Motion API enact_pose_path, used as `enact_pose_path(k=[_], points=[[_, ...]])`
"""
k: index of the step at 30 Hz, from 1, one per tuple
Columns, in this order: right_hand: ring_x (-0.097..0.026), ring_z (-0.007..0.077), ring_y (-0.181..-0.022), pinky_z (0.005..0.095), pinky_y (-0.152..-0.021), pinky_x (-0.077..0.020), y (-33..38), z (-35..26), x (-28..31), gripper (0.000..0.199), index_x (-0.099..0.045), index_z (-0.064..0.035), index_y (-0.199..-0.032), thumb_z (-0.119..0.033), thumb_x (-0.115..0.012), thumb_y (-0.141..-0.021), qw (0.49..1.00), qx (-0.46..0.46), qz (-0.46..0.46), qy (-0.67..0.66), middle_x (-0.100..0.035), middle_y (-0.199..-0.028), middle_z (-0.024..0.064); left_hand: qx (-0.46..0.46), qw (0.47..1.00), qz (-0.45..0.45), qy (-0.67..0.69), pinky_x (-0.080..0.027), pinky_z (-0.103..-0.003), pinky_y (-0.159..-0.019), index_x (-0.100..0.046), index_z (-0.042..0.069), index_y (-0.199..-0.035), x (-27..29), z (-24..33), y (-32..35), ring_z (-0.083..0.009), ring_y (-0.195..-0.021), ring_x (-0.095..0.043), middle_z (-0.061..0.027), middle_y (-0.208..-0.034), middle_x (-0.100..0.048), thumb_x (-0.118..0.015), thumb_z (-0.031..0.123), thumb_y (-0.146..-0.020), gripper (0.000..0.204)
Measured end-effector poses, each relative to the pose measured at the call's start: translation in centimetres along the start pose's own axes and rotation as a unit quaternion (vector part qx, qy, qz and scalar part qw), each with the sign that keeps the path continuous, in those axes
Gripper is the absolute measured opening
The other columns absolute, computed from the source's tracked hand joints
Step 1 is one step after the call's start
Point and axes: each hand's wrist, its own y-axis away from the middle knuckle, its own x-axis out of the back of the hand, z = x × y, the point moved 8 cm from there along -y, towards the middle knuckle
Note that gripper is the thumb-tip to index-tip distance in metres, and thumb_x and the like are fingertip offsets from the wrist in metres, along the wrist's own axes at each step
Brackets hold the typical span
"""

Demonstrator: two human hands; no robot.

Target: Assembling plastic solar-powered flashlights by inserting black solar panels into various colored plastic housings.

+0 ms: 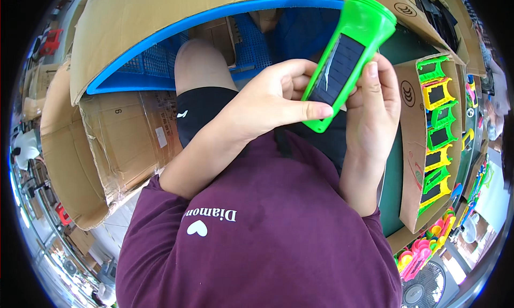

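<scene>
Between both hands I hold a bright green plastic flashlight body [369,21] with a dark solar panel [338,70] set into its flat side. Its wide threaded end points up and away, and the narrow end tilts down toward me. My left hand [286,96] grips the narrow end, the thumb lying across the lower edge of the panel. On the other side, my right hand [375,94] closes on the right edge, thumb and fingers pressed to it. Fingers behind the body are partly hidden.
A blue plastic crate [214,12] lies ahead, with large cardboard [144,24] around it. To my right, a cardboard box [412,142] holds several green and yellow plastic frames [441,118]. Pink and yellow parts [420,254] lie behind it, near a fan [423,286].
</scene>
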Motion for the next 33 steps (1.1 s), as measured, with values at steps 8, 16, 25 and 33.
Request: enact_pose_path(k=[8,16,25,33], points=[[-0.05,0.0055,-0.071,0.018,-0.064,-0.0418,1.3,2.5,0.0,0.015,-0.053,0.0005,-0.093,-0.013,-0.054,-0.085,0.986,-0.116,-0.111,0.044,-0.055,-0.08,0.0015,-0.04,0.996,0.081,-0.016,-0.046,-0.024,-0.074,-0.047,-0.003,-0.104,1.2,-0.4,-0.4,-0.0117,-0.083,-0.056,-0.0067,-0.092,-0.057,-0.064,0.007,-0.075,0.035],[-0.051,0.0058,-0.073,0.0179,-0.065,-0.0423,1.4,1.4,0.2,0.016,-0.053,0.0013,-0.096,-0.01,-0.053,-0.085,0.993,-0.081,-0.077,0.05,-0.056,-0.081,0.0017,-0.006,0.998,0.062,-0.015,-0.046,-0.022,-0.067,-0.051,-0.003,-0.098,0.6,1.3,-0.2,-0.0087,-0.075,-0.055,-0.0054,-0.083,-0.058,-0.063,0.004,-0.076,0.026],[-0.052,0.0108,-0.083,0.0217,-0.074,-0.043,1.9,2.4,-2.4,0.041,-0.039,0.0006,-0.117,-0.004,-0.056,-0.079,0.93,0.065,-0.178,0.315,-0.051,-0.094,0.0051,-0.239,0.88,0.12,-0.392,-0.042,-0.023,-0.067,-0.063,-0.001,-0.088,-0.1,3.9,-0.2,-0.012,-0.074,-0.052,-0.0046,-0.078,-0.055,-0.057,0.01,-0.08,0.015],[-0.052,0.01,-0.082,0.0246,-0.073,-0.0441,2.1,5.7,-2.0,0.034,-0.039,0.0014,-0.116,-0.004,-0.047,-0.084,0.976,-0.153,-0.153,0.028,-0.053,-0.096,0.0055,-0.316,0.853,0.257,-0.325,-0.041,-0.027,-0.078,-0.047,0.0,-0.108,2.6,5.2,-0.4,-0.0161,-0.089,-0.05,-0.0081,-0.094,-0.053,-0.061,0.015,-0.078,0.037]])
